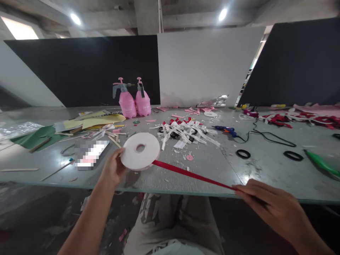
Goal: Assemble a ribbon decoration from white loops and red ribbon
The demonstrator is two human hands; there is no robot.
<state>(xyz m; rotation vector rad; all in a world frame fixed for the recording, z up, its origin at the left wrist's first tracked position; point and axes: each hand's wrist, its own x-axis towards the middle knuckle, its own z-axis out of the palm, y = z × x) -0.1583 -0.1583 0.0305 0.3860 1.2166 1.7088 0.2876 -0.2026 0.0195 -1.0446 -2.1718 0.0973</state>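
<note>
My left hand [114, 168] has the white roll [140, 161] at its rim, at nine o'clock on its disc, the thumb and fingers closed over that edge. The roll itself sits at about eight o'clock from the middle of my view, seemingly raised over the near part of the grey table [207, 159], its flat face and small centre hole turned up toward me. From the rim, at about four o'clock, the red ribbon [191, 173] runs in a nearly straight line to my right hand [268, 198], which pinches its far end narrowly between thumb and fingers; the lower fingers are partly hidden, so I cannot tell how they lie. I judge the roll light and fairly stiff, probably with thin card sides that could bend or dent under a hard squeeze, so a gentle hold on the rim, or a finger through the hole, seems best. The ribbon looks soft and thin, with a slight sheen; I expect it to be a little slippery and to twist or slacken easily, so a flat pinch across its full width near the end should serve. Between two and three o'clock from the roll lies a pile of white and red strips [186, 131].
</note>
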